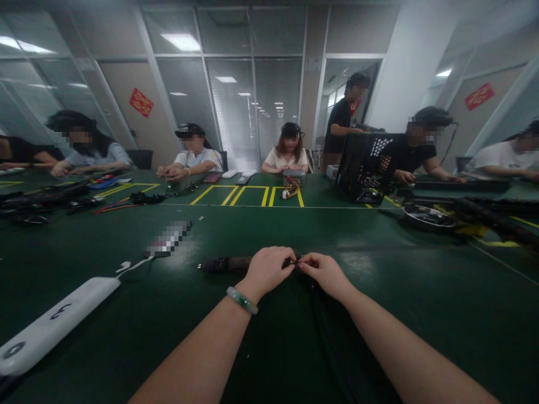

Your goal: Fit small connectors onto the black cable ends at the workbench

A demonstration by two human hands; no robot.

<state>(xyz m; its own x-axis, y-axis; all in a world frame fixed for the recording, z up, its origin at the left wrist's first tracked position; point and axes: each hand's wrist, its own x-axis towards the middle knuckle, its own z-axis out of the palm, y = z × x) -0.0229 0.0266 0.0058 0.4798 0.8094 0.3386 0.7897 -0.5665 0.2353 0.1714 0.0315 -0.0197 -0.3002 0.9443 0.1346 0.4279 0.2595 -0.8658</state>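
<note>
My left hand (269, 270), with a green bangle on its wrist, is closed in a pinch on a small dark part (293, 261) at the end of a black cable bundle (223, 264) that lies on the green table mat (400, 292). My right hand (324, 273) meets it from the right, fingers pinched on the same small part. Dark cables (324, 331) trail from the hands toward me between my forearms. What exactly the fingertips hold is too small to make out.
A white power bank (50, 325) with a white cable lies at the front left, near a blurred phone (168, 238). Several other people sit around the table. A black computer case (366, 168), a round fan (427, 216) and loose wires (291, 188) lie farther back.
</note>
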